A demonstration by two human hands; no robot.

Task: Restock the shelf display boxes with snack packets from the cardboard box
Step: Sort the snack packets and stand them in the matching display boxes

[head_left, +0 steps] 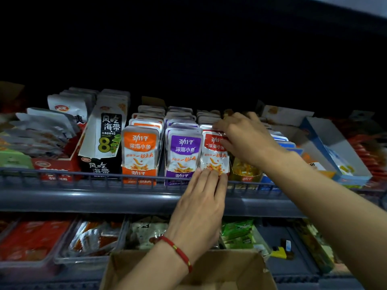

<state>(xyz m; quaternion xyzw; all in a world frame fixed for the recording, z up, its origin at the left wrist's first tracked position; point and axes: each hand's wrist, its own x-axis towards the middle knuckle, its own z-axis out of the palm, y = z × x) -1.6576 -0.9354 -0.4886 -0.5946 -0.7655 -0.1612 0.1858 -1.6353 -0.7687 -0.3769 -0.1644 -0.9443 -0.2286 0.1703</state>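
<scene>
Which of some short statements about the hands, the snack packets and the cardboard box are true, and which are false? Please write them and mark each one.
1. Both hands touch the red packet. True.
2. The purple packets stand left of the orange packets. False: they stand right of them.
3. The left hand wears a red bracelet at the wrist. True.
4. The cardboard box sits on the upper shelf. False: it is at the bottom, below the hands.
5. The right hand holds the packet's bottom edge. False: it pinches the top.

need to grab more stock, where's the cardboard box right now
In the head view the cardboard box sits at the bottom centre, open, below the left hand and in front of the lower shelf's trays.
</scene>
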